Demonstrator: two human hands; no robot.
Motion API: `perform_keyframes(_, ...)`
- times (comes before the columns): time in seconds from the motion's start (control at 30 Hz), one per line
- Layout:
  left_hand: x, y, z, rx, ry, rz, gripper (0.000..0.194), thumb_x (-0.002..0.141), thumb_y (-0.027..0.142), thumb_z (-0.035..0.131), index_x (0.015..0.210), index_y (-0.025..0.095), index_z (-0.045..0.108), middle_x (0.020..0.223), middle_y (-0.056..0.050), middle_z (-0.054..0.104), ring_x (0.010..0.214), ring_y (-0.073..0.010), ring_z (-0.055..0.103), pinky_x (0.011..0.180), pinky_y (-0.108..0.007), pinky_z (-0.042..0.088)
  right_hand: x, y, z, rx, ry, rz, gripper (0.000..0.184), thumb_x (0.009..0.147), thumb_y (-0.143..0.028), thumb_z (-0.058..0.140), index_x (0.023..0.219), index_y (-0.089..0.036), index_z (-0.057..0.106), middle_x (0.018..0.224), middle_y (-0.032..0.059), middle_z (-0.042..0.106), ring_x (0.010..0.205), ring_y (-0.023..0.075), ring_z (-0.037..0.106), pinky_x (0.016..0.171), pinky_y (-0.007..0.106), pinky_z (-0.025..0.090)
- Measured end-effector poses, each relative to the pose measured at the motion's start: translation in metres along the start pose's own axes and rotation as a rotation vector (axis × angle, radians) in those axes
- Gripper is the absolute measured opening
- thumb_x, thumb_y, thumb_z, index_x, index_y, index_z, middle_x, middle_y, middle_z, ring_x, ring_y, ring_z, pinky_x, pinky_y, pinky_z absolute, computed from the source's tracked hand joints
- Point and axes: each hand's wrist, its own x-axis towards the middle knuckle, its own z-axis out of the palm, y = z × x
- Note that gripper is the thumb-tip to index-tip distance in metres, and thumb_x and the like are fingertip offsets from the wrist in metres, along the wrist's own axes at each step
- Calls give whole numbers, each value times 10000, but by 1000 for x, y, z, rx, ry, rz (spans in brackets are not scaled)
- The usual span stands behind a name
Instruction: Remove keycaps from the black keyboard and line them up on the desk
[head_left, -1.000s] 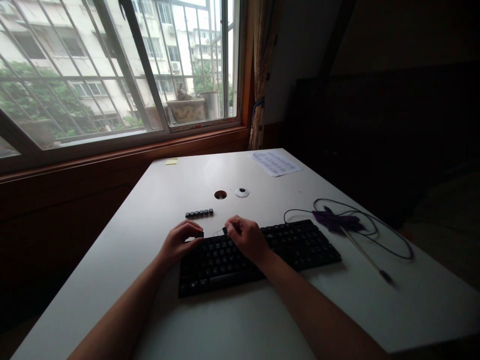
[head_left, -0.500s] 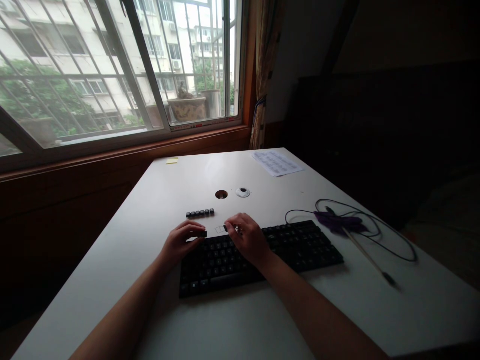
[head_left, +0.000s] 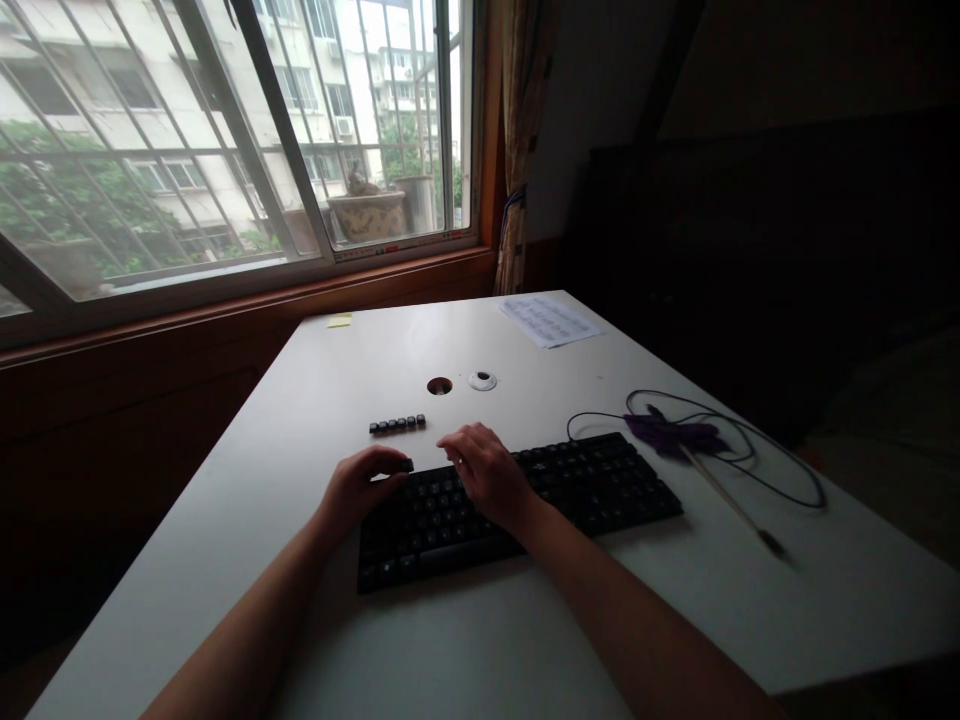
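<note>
A black keyboard [head_left: 600, 490] lies on the white table in front of me. My left hand [head_left: 364, 485] is at its upper left corner, pinching a small black keycap [head_left: 406, 465] between thumb and fingertips. Over the keyboard's upper edge is my right hand [head_left: 487, 470], its fingers stretched out to the left with no keycap showing in them. The palm side and whatever lies under this hand are hidden. Beyond both hands, a row of several black keycaps [head_left: 397, 425] lies on the table.
A dark cable [head_left: 806, 500], a purple cloth-like bundle [head_left: 675, 435] and a thin stick [head_left: 731, 497] lie right of the keyboard. Farther back are a round hole [head_left: 439, 386], a white ring-shaped piece [head_left: 483, 381], papers [head_left: 551, 320] and a yellow note [head_left: 339, 320].
My right hand's fingers have straightened, and the small dark keycap seen at its fingertips before no longer shows. My left hand still pinches its keycap. The view has shifted slightly.
</note>
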Motion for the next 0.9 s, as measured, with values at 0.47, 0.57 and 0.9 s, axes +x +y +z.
perform_keyframes(0.47,-1,2,2,213,9,89,218,745,323,772,919,205,716,856,-44,757,749,-198,712,706,-305,596,-3,-1,4,53,-90,-98,184,928,-303,575,1073,-221,653,913,60,633,845,179,597,783,313,491)
perform_keyframes(0.57,-1,-1,3,211,1,88,223,738,315,777,910,196,699,836,-39,754,732,-194,710,695,-300,589,-3,-1,5,26,-108,-104,179,917,-311,596,1059,-220,657,911,58,638,854,185,597,784,312,487)
perform_keyframes(0.9,0,2,4,274,-36,127,192,728,290,789,872,201,698,820,-23,750,723,-182,699,692,-284,566,-3,-1,7,13,-144,-109,169,894,-284,622,1048,-230,664,904,48,650,824,175,611,756,297,490)
